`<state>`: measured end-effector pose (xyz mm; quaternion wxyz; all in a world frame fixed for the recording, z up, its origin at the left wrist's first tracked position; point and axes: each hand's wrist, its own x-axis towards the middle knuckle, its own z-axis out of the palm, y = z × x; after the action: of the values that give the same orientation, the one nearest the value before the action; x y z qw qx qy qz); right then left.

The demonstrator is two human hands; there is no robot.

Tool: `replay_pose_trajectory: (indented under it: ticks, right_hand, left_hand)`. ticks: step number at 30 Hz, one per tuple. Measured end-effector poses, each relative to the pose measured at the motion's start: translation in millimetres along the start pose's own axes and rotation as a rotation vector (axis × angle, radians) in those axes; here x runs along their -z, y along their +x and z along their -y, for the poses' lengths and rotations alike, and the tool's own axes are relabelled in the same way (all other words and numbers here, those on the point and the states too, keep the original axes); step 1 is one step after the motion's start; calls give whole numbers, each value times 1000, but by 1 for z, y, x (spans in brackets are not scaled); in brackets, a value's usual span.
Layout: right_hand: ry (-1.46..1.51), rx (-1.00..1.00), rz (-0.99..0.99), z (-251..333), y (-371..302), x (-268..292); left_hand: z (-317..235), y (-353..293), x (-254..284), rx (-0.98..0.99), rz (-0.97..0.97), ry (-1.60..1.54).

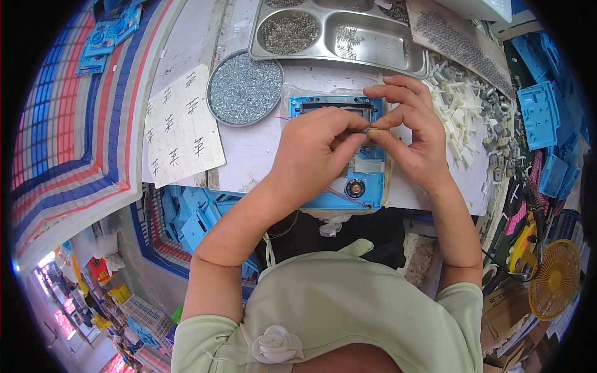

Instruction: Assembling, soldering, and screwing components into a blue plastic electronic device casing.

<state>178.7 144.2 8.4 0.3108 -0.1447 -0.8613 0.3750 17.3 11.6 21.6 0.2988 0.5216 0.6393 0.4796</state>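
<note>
A blue plastic casing [375,168] lies on the worktop in front of me, with a small round black speaker [355,188] and thin red wires [341,195] at its near end. A black strip [317,107] runs along its far end. Above the casing's right half, the thumbs and forefingers of my left hand [320,140] and my right hand [415,127] meet in a pinch. What they hold between the fingertips is too small and covered to make out. The other fingers of my right hand are raised and curled.
Left of the casing stand a round dish [245,90] of small screws and a paper sheet [180,133]. Behind it is a metal tray [367,43] of small parts. White plastic pieces [457,115] and grey parts [497,124] are heaped at right, near a yellow fan [553,280].
</note>
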Motion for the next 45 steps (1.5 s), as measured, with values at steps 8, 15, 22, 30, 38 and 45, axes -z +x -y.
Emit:
replay_pose_trajectory:
  ticks: [8,15,22,30,38,45]
  right_hand:
    - [-320,23,-71,16,-20,19]
    - [0,-657,-1017,28,-206,141]
    - [131,-681,-1394,-13,-276,218]
    - [-376,-592,-1371,22,-321,238]
    - [-39,-275,-900,57,-215,107]
    - [-2,-70,-299,40,-108,35]
  left_hand:
    - [5,5,-1,-189,7,190]
    - [5,6,-8,-420,-63,476]
    - [6,10,-17,-359,-78,546]
    - [6,10,-22,-368,-69,625]
    - [-3,15,-22,-324,-21,663]
    - [-11,18,-25,-260,17,726]
